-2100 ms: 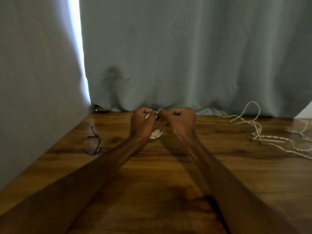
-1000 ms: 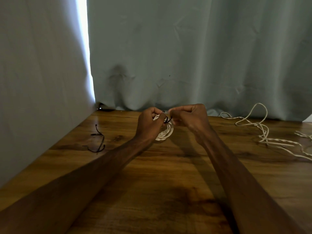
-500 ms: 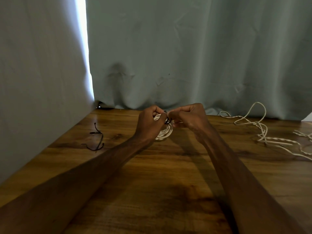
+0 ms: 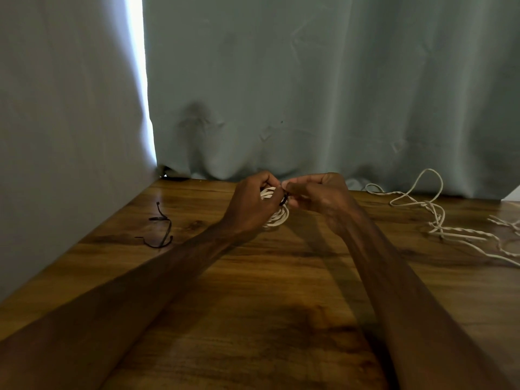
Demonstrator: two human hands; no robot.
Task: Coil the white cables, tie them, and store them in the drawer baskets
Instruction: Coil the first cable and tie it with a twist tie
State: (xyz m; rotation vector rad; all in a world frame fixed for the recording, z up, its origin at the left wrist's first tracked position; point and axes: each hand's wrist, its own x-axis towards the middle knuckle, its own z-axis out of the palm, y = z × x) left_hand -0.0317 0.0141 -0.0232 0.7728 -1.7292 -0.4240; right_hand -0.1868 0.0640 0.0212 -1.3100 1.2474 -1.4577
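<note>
Parked at nine o'clock on the table (image 4: 281,299): spare black ties (image 4: 161,229), handy for later bundles. Gripping the white coil (image 4: 278,217) with the left hand (image 4: 250,205), fingers curled round so the loops can't spring apart. Pinching the black tie (image 4: 284,199) at the coil's one o'clock with the right hand (image 4: 320,194), probably cinching it. Waiting at three o'clock: loose cables (image 4: 435,219), not yet coiled. No drawer baskets in sight.

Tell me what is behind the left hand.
A coiled white cable pokes out behind the left hand, with a dark tie across it. Most of the coil is covered.
</note>
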